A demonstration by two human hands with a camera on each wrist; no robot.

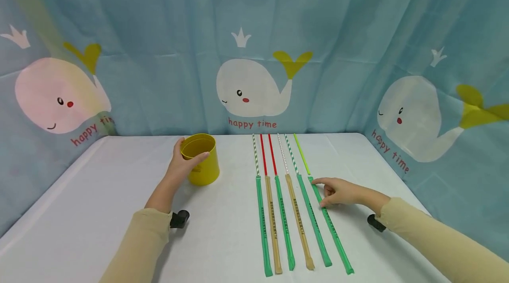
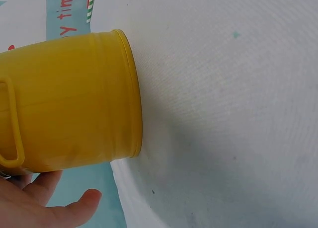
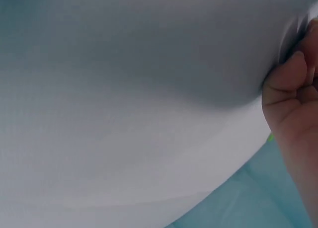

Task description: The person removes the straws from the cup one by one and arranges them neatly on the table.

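Note:
A small yellow bucket (image 1: 207, 170) with a side handle (image 2: 17, 123) stands at the left middle of the white table. My left hand (image 1: 180, 166) holds it around the near left side, the thumb at the rim and the fingers behind. On the right, my right hand (image 1: 338, 191) touches the rightmost green paper wrapper (image 1: 334, 230); its index finger lies at the wrapper's top end and the thumb lower along it. Just beyond that end lies a lime-green straw (image 1: 302, 155). The right wrist view shows this hand (image 3: 293, 99) low over the cloth, the wrapper hidden.
Several more straws lie in a row, including a red straw (image 1: 272, 155) and a green-striped straw (image 1: 291, 155). Below them, end to end, are green and tan paper wrappers, such as a tan wrapper (image 1: 300, 225). A blue whale-print curtain (image 1: 338, 31) surrounds the white table (image 1: 222, 239).

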